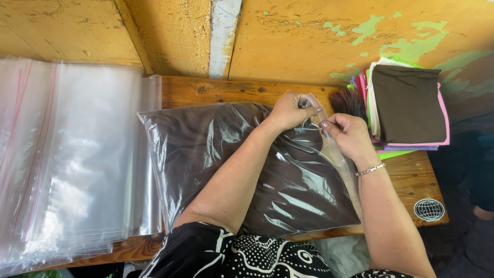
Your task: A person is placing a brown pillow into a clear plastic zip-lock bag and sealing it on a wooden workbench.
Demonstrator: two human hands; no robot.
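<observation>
From the head view I find a clear plastic bag (pixel 242 170) lying flat across the wooden bench (pixel 411 180), filled with folded dark brown cloth (pixel 206 149) that shows through the film. The bag's open mouth faces the far right corner, and both of my hands are at that edge. My left hand (pixel 290 110) is curled down on the upper lip of the mouth, fingers closed on the film, with the forearm laid across the bag so the load appears pinned flat under it. My right hand (pixel 350 135) pinches the same lip just beside the left, thumb against forefinger; a thin bracelet (pixel 371 169) sits at that wrist. The 2 hands are close together, nearly touching, which I judge keeps the strip of film taut between them. To the left, touching the bag's side, lies a pile of empty clear bags (pixel 67 154) with red seal lines, stacked flat within easy reach. At the far right rests a stack of folded cloths (pixel 406 105), brown on top with pink, green and purple edges below. A round sticker (pixel 429 209) marks the bench corner.
</observation>
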